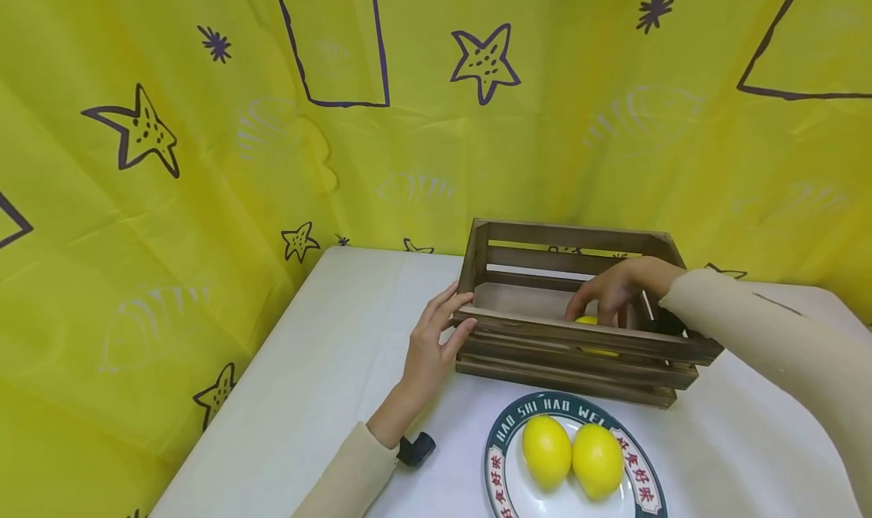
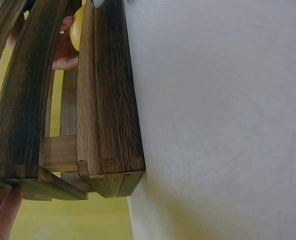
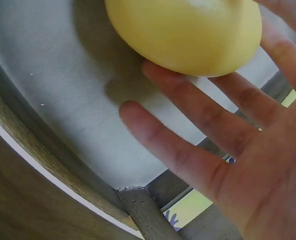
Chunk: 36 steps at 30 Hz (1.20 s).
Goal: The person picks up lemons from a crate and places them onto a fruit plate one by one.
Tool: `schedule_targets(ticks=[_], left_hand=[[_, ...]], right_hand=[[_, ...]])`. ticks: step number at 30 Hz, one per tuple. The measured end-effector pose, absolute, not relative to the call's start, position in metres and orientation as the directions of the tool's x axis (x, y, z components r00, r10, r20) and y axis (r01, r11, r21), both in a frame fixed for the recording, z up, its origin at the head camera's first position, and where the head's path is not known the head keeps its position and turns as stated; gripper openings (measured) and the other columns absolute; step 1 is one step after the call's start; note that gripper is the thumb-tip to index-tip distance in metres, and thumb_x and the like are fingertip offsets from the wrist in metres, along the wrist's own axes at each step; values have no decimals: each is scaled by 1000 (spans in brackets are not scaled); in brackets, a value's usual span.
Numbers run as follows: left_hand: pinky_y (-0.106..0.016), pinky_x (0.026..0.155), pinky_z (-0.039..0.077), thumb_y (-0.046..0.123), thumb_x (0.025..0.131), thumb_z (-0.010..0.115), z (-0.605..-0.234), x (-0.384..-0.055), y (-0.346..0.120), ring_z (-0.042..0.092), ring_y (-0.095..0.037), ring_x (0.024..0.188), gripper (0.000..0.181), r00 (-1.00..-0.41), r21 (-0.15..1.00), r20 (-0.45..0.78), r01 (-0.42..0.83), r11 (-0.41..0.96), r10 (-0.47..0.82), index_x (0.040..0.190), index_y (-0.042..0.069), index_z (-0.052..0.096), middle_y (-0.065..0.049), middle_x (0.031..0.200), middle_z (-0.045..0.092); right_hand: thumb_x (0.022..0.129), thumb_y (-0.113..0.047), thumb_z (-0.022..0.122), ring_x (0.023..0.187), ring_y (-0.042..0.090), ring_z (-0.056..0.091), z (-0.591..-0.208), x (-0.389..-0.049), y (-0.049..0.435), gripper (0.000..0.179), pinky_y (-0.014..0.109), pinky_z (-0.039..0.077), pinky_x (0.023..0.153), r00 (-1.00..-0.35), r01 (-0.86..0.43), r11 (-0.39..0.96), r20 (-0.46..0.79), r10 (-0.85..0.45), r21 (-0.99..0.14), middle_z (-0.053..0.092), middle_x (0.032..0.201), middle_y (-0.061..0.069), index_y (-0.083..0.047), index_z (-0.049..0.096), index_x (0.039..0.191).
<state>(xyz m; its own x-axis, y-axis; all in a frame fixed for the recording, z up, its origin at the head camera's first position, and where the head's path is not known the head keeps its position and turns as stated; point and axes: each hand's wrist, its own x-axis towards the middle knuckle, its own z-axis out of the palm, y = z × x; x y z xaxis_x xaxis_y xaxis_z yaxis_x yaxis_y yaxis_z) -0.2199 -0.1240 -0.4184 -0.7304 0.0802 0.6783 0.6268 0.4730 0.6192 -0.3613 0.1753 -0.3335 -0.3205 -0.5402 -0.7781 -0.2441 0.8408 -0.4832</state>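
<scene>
A dark brown slatted wooden crate (image 1: 531, 325) stands on the white table. My left hand (image 1: 429, 344) grips its left front corner, fingers at the end and thumb on the front slat. In the left wrist view only some fingertips (image 2: 9, 210) show against the crate. Inside the crate, toward its right, my right hand (image 1: 616, 287) holds a yellow lemon (image 3: 187, 35), with the fingers about it. Below the lemon lies the crate's pale grey floor (image 3: 53, 100). In the head view the front slats partly hide this lemon.
In front of the crate is a round plate (image 1: 518, 495) with a green patterned rim, bearing two lemons (image 1: 547, 451) side by side. A yellow patterned curtain (image 1: 409, 147) hangs behind and left of the table (image 1: 341, 329). Something black (image 1: 664, 325) is at the crate's right end.
</scene>
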Motion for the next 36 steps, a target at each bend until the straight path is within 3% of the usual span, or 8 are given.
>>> schedule_targets(ticks=[12,23,32,36], left_hand=[[-37,87,58,14,93,67,-421,-220,-124,55,-29,125,39,-728,613,680,632,474,91,131,14,58,-10,144,49],[-35,88,58,14,93,67,-419,-219,-124,54,-28,126,39,-729,608,678,626,489,91,131,14,58,-10,145,48],[-35,88,58,13,93,67,-418,-219,-124,53,-29,127,40,-731,610,677,624,489,88,132,14,58,-10,145,48],[-37,88,58,14,93,66,-419,-219,-123,54,-29,127,39,-739,624,669,614,483,76,131,13,58,-10,145,48]], right_hand=[[85,-1,71,126,31,42,-337,-360,175,55,48,57,88,-306,-198,852,-796,-523,-484,39,141,18,-9,49,135],[85,-2,73,113,24,49,-335,-359,175,52,44,57,89,-295,-172,859,-806,-513,-483,42,131,14,-10,51,131],[82,4,70,102,23,52,-335,-362,175,43,40,59,82,-213,-188,862,-838,-503,-470,47,118,12,-10,53,119],[81,6,71,100,24,51,-334,-362,175,43,41,58,82,-213,-189,862,-838,-503,-469,43,115,13,-12,52,115]])
